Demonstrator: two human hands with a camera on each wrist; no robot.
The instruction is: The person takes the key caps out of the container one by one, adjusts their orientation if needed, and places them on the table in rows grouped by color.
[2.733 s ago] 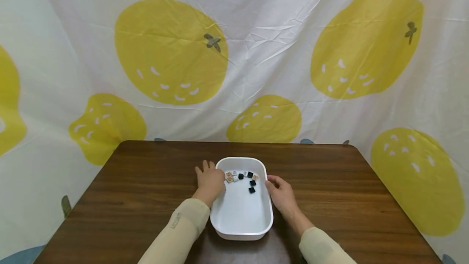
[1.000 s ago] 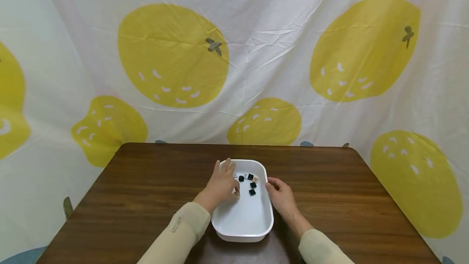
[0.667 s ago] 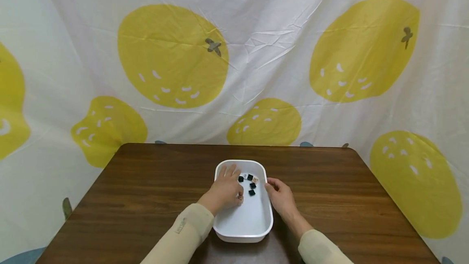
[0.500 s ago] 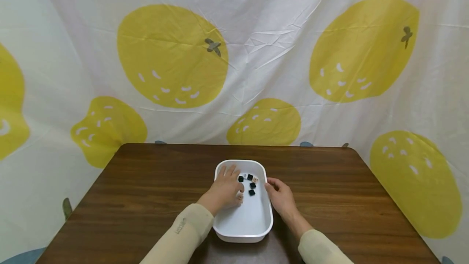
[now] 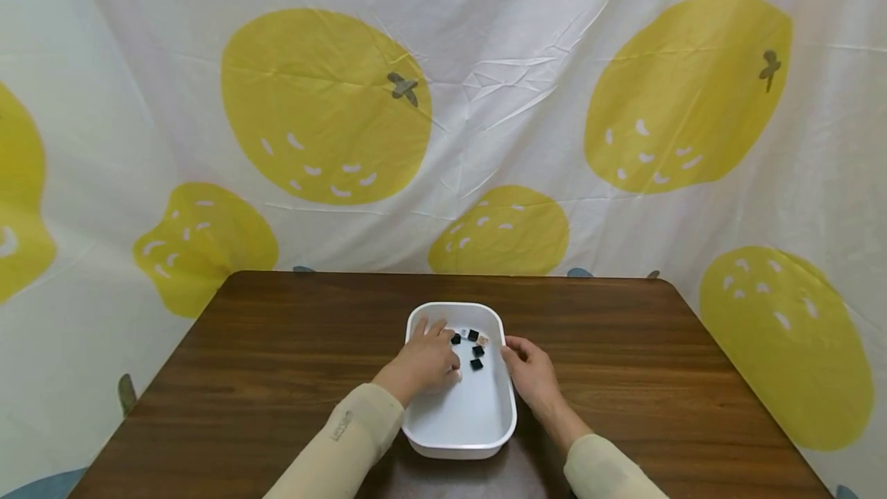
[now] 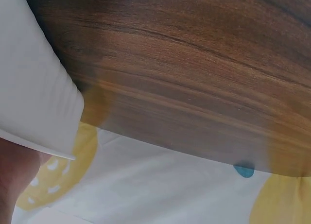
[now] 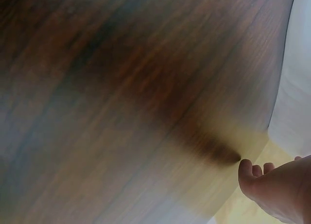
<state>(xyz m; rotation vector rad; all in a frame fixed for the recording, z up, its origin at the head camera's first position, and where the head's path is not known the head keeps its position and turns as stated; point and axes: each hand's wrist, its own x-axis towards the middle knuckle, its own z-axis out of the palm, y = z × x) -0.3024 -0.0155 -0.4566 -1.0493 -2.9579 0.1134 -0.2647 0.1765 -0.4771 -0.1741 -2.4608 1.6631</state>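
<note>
White tray (image 5: 464, 418): left fingers (image 5: 453, 361) now deeper, pinching tile (image 5: 459, 376) (pale, seemingly).

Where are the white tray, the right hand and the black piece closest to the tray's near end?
White tray (image 5: 463, 416): head view, on its bare floor.
Right hand (image 5: 533, 370): head view, on the middle of the hand.
Black piece (image 5: 476, 364): head view, on its upper face.
</note>
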